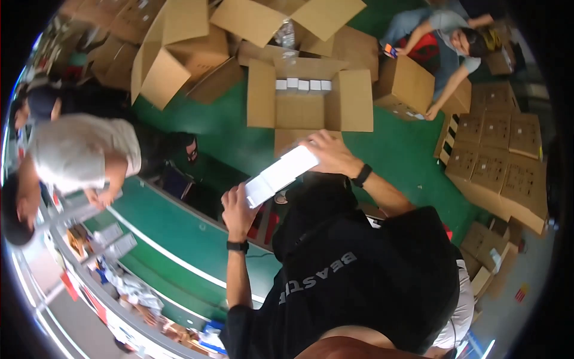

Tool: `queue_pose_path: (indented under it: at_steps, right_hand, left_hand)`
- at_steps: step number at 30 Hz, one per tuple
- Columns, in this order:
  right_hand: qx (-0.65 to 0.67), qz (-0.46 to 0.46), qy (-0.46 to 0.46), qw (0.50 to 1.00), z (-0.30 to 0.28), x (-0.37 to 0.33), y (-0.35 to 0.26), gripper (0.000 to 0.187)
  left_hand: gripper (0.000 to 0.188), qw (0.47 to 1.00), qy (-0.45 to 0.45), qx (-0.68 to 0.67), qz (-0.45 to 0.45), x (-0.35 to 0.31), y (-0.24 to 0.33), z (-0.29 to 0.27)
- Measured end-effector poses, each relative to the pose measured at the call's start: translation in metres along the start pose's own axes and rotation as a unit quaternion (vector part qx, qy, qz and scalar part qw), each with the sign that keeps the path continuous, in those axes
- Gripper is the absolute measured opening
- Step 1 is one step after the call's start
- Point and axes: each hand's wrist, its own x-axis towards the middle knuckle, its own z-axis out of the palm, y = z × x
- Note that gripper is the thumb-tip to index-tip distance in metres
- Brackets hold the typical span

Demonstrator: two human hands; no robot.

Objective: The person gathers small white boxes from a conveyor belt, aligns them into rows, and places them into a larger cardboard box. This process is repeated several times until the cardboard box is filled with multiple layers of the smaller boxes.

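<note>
A row of small white boxes (282,175) is squeezed end to end between my two hands, tilted up toward the right. My left hand (237,210) grips the lower left end, fingers wrapped round it. At the upper right end my right hand (329,154) is closed on the same row. Just beyond my hands stands an open cardboard carton (299,112) with its flaps spread. Several white boxes (304,85) line its far wall inside. The undersides of the held boxes are hidden.
A green conveyor belt (179,239) runs along my left, with a person in a light shirt (84,149) beside it. Open cartons (179,48) stand at the far left. Another person (451,42) handles a closed carton (403,84) at far right, near stacked cartons (496,143).
</note>
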Motion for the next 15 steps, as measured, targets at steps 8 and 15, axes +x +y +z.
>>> queue_pose_path:
  at_steps: [8, 15]
  right_hand:
    - [0.05, 0.187, -0.019, 0.981, 0.048, 0.016, 0.246, 0.075]
    - [0.083, 0.188, -0.072, 0.976, 0.2, 0.107, 0.417, 0.081]
  left_hand:
    - [0.08, 0.98, -0.147, -0.052, 0.12, 0.259, 0.056, 0.202]
    - [0.092, 0.954, -0.265, -0.034, 0.135, 0.409, 0.0, 0.389]
